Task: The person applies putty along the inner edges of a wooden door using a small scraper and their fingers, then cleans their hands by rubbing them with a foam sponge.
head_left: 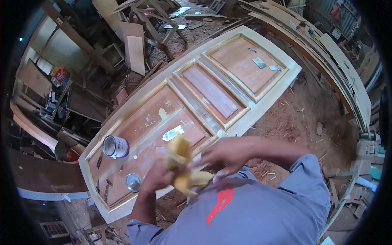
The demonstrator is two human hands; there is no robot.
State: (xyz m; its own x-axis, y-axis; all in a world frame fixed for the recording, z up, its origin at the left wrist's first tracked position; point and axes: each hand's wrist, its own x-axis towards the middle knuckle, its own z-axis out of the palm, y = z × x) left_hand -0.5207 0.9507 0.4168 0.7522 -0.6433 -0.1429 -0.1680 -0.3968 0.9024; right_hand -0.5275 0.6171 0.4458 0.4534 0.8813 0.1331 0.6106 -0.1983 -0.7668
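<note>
My left hand (157,175) is closed around a bent yellow cloth-like piece (181,157), blurred by motion; its exact material I cannot make out. My right hand (224,157) is at its other side, with fingers partly smeared and the thumb by the piece's lower end. Both hands are close to my chest, over the near edge of a panelled wooden door (245,126) lying flat. On the door beyond my left hand stand an open tin can (115,147) and a round metal lid (133,182). A white tube (172,132) lies just past the yellow piece.
A hammer (108,190) and a dark small tool (99,162) lie at the door's left end. Crumpled papers (259,63) rest on the far panel. Long boards (326,53) are stacked at right; a wooden trestle (157,30) stands behind. Wood scraps litter the floor.
</note>
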